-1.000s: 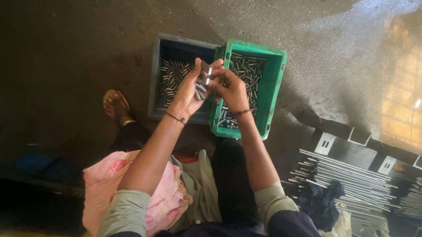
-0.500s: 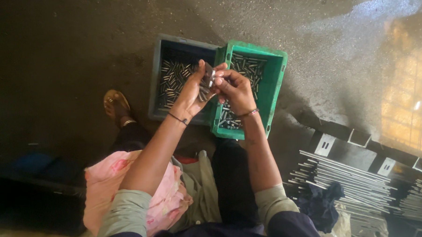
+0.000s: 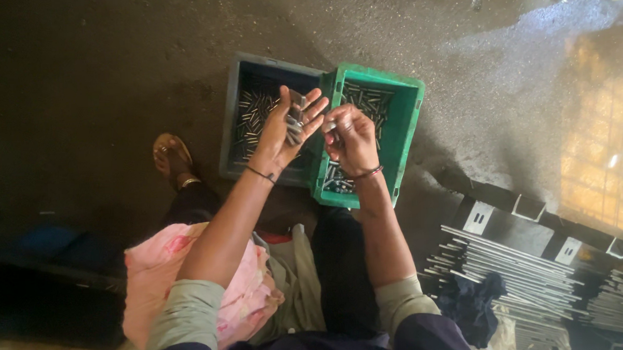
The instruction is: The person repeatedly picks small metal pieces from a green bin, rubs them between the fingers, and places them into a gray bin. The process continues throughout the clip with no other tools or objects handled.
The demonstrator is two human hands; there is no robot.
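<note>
Item: left hand (image 3: 287, 131). Palm up, fingers spread wide, cradling a small bundle of short metal pins (image 3: 295, 122) across the palm. Held above the grey crate (image 3: 235, 115).

Item: right hand (image 3: 351, 135). Fingers pinched narrow on a single small metal piece (image 3: 329, 125) at the thumb and fingertips; it looks like one pin, though the view is too blurred to be sure. Held above the green crate (image 3: 408, 134).

Item: grey crate. On the concrete floor (image 3: 114, 64), part filled with loose pins lying flat.

Item: green crate. Touching the grey crate's right side, likewise holding loose pins.

Item: stack of long metal strips (image 3: 508, 265). On the floor to the person's right, well apart from the crates; a dark cloth (image 3: 475, 304) lies on its near end.

Item: pink cloth (image 3: 156, 270). On the lap, left side.

Handling note, as a judgement: the palm is best kept level and low over a crate so that slipped pins fall in, and pins taken one at a time by the end.
</note>
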